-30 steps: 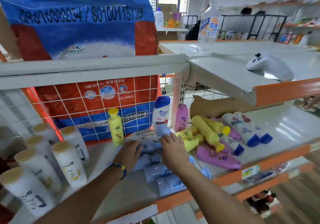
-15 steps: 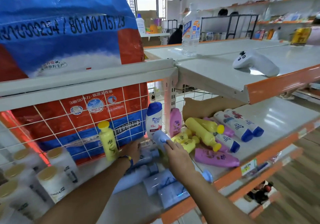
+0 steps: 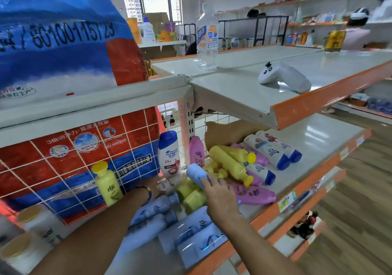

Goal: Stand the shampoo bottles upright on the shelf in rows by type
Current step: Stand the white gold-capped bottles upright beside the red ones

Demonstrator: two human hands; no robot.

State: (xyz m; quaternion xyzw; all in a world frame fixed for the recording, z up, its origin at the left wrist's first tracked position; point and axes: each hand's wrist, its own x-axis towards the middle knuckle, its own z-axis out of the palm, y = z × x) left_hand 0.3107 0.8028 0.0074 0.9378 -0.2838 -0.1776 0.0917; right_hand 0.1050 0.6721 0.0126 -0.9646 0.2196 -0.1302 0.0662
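Right hand holds a pale blue bottle beside yellow bottles

Pale blue bottles: five, four lying near the front edge of the shelf, plus one pale blue bottle gripped in the right hand. White bottles with blue caps: four, one standing at the back edge, three lying. Large yellow bottles: three, one standing, two lying. Small yellow-green bottles: at least two; exact count not determinable. Pink bottles: one standing, one lying in full view, others partly hidden. Gold-capped white bottles: two at the left edge. Upper shelf: one water bottle, one white controller, one large bag.
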